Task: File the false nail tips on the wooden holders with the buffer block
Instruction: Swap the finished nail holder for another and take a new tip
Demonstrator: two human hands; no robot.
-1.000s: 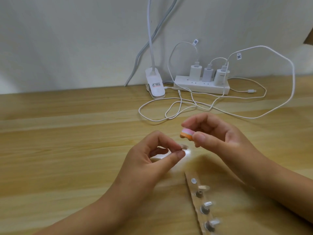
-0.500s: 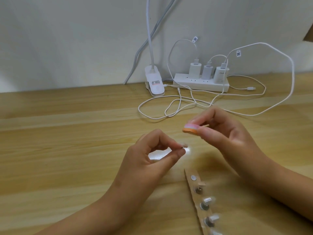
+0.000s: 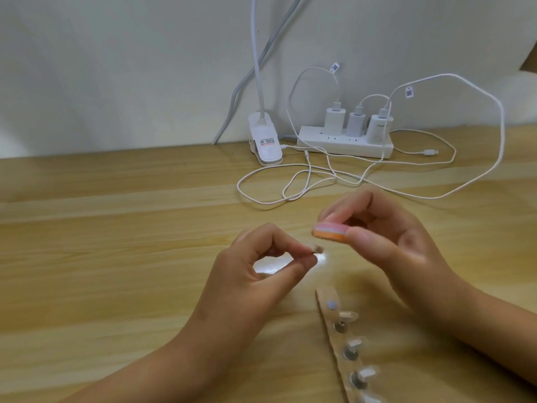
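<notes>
Held nail tip (image 3: 317, 249): pinched on its small holder between thumb and forefinger of the left hand (image 3: 250, 280), raised above the table (image 3: 116, 228). Detail is blurred.
Right hand (image 3: 406, 245): closed around the buffer block (image 3: 329, 232), thumb on the near side, fingers on top and behind.
Gap: the block is just above and right of the tip. No contact can be seen.
Tip handling: judged very light, thin and springy. Cracking or popping off the holder is likely under hard pressure. It is best gripped by the holder stub, close behind the tip, with the tip's edge left free.
Block handling: judged light, with a foam core that has slight give and gritty faces. It is best held at one end so the other end can work.
Tip axis: roughly left to right in view, with the free end pointing right toward the block.
Block axis: roughly left to right, with a slight tilt. The free end points left and the orange layer is underneath.
Remaining tips: three are clearly seen on the brown strip (image 3: 328, 318) in front of the right forearm, with a fourth partly cut off at the bottom edge. Their free ends point right, across the strip.
Strip axis: runs from mid-table toward the near edge. The top round pad (image 3: 331, 304) is bare.
Risk: the tip may be twisted in the pinch if it is stroked sideways.
</notes>
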